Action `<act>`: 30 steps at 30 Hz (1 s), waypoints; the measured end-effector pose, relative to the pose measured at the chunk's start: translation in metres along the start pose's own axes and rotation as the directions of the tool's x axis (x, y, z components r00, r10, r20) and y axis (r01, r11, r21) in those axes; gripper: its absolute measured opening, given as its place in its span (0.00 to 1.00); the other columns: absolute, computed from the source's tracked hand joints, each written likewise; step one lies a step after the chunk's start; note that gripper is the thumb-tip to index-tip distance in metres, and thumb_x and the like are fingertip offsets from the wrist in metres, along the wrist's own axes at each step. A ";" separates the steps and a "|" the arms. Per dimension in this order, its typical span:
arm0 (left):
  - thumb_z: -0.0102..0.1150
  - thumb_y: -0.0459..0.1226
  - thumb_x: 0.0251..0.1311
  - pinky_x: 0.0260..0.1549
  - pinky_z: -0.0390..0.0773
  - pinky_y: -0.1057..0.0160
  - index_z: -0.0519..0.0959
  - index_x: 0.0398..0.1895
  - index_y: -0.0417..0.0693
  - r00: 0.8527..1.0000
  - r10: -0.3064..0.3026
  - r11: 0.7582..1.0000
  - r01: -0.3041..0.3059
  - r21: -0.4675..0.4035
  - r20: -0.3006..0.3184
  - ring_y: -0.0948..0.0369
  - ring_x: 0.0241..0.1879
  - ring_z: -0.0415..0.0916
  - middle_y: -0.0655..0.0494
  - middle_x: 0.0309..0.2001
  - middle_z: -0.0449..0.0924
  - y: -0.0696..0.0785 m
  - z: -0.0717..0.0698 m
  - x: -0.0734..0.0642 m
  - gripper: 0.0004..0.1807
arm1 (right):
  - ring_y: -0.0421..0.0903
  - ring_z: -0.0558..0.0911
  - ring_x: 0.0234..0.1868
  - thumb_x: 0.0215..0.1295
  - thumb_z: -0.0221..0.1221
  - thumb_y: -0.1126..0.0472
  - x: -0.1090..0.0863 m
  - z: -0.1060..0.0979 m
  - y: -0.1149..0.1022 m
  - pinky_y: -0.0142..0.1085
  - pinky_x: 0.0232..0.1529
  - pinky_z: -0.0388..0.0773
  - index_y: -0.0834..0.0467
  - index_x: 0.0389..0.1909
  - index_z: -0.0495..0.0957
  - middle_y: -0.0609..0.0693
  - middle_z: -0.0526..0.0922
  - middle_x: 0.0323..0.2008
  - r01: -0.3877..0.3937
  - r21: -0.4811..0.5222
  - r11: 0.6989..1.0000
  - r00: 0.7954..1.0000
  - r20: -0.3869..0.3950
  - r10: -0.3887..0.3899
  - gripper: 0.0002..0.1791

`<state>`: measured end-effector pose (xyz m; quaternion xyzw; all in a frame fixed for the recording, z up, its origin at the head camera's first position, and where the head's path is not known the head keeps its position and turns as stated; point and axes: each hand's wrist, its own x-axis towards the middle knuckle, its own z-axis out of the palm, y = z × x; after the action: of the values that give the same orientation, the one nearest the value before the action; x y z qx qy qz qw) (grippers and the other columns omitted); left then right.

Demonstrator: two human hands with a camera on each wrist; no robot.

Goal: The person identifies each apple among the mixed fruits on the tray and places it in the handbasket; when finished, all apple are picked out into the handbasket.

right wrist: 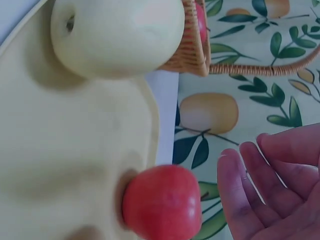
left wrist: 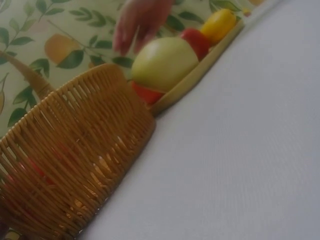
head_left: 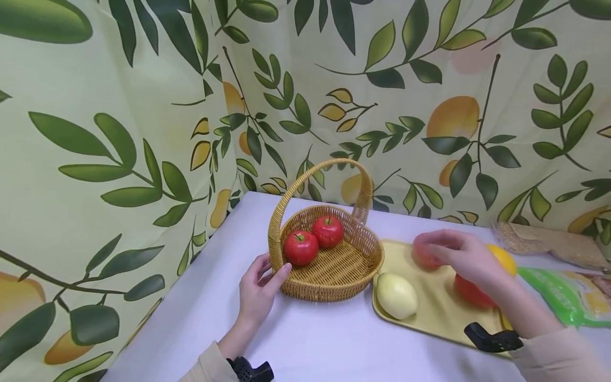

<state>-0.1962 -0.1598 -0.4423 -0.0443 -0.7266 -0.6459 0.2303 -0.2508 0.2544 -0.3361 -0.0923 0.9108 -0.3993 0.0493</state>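
Note:
In the head view, a round wicker basket (head_left: 319, 292) with a tall handle holds two red apples (head_left: 301, 248). My left hand (head_left: 258, 289) grips its left side, thumb at the rim. To the right, my right hand (head_left: 463, 254) hovers over a red apple (head_left: 422, 254) on a yellow tray (head_left: 429, 323). The right wrist view shows these fingers loosely bent and apart from that apple (right wrist: 162, 202). A pale yellow-green pear (head_left: 396, 295) lies at the tray's left end. Under my right forearm are another red fruit (head_left: 470, 292), partly hidden, and a yellow fruit (head_left: 503, 260).
A green plastic packet (head_left: 558, 297) lies right of the tray. Behind it is a clear bag of grain-like bits (head_left: 520, 236) with a brown part. A leaf-print cloth (head_left: 296, 79) hangs behind and left of the white table (head_left: 329, 339).

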 end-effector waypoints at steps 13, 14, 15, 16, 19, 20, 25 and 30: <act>0.72 0.42 0.61 0.53 0.80 0.49 0.82 0.55 0.44 1.000 -0.017 1.000 0.017 0.011 -0.001 0.57 0.54 0.80 0.55 0.52 0.84 0.003 0.000 -0.001 0.21 | 0.58 0.85 0.50 0.77 0.56 0.51 -0.001 -0.011 0.013 0.45 0.49 0.82 0.63 0.67 0.74 0.64 0.81 0.58 -0.022 -0.034 0.999 1.000 0.009 0.023 0.25; 0.71 0.42 0.62 0.54 0.80 0.49 0.81 0.56 0.44 1.000 -0.020 1.000 0.020 0.012 0.004 0.56 0.55 0.80 0.54 0.52 0.84 0.003 -0.001 -0.001 0.21 | 0.58 0.85 0.50 0.77 0.57 0.52 -0.001 -0.012 0.014 0.44 0.48 0.83 0.63 0.66 0.74 0.64 0.81 0.58 -0.020 -0.034 0.999 1.000 0.009 0.020 0.25; 0.72 0.42 0.62 0.54 0.80 0.49 0.81 0.56 0.45 1.000 -0.022 1.000 0.022 0.012 0.006 0.56 0.55 0.80 0.52 0.53 0.84 0.004 -0.001 -0.002 0.21 | 0.58 0.85 0.50 0.77 0.57 0.53 0.000 -0.013 0.015 0.42 0.47 0.83 0.64 0.66 0.74 0.64 0.81 0.58 -0.020 -0.036 0.999 1.000 0.010 0.020 0.25; 0.72 0.42 0.62 0.53 0.80 0.49 0.81 0.56 0.44 1.000 -0.024 1.000 0.024 0.013 0.008 0.56 0.55 0.80 0.51 0.53 0.84 0.004 -0.001 -0.002 0.22 | 0.58 0.85 0.49 0.77 0.57 0.53 0.001 -0.014 0.017 0.42 0.46 0.83 0.64 0.66 0.75 0.65 0.81 0.57 -0.021 -0.037 0.999 1.000 0.012 0.022 0.25; 0.72 0.42 0.62 0.53 0.80 0.48 0.81 0.56 0.43 1.000 -0.021 1.000 0.021 0.014 0.008 0.57 0.55 0.80 0.49 0.53 0.84 0.004 0.000 0.000 0.22 | 0.59 0.84 0.50 0.76 0.59 0.55 0.003 -0.018 0.022 0.42 0.45 0.84 0.65 0.65 0.75 0.65 0.81 0.57 -0.018 -0.039 0.999 1.000 0.015 0.018 0.24; 0.72 0.42 0.62 0.54 0.80 0.48 0.81 0.56 0.43 1.000 -0.019 1.000 0.019 0.011 0.008 0.57 0.55 0.80 0.49 0.53 0.84 0.004 0.000 0.000 0.22 | 0.59 0.84 0.50 0.75 0.59 0.56 0.004 -0.019 0.024 0.43 0.44 0.85 0.65 0.65 0.75 0.66 0.81 0.57 -0.019 -0.043 0.999 1.000 0.016 0.019 0.24; 0.72 0.41 0.62 0.54 0.80 0.47 0.81 0.55 0.43 1.000 -0.018 1.000 0.018 0.012 0.004 0.57 0.54 0.80 0.52 0.52 0.84 0.002 0.000 0.001 0.21 | 0.60 0.83 0.50 0.75 0.59 0.56 0.009 -0.025 0.029 0.45 0.43 0.85 0.66 0.64 0.75 0.67 0.81 0.56 -0.042 -0.070 0.997 0.999 0.011 0.043 0.24; 0.72 0.42 0.61 0.54 0.80 0.47 0.81 0.55 0.42 0.999 -0.035 0.999 0.035 0.019 -0.007 0.57 0.54 0.81 0.53 0.51 0.85 0.000 0.001 -0.001 0.22 | 0.65 0.81 0.52 0.75 0.58 0.53 0.011 -0.029 0.030 0.43 0.38 0.82 0.65 0.65 0.73 0.68 0.79 0.58 -0.103 -0.066 0.993 0.994 0.021 0.104 0.26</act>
<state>-0.1951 -0.1587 -0.4424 -0.0269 -0.7326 -0.6430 0.2217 -0.2703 0.2926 -0.3389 -0.0514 0.9261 -0.3656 0.0778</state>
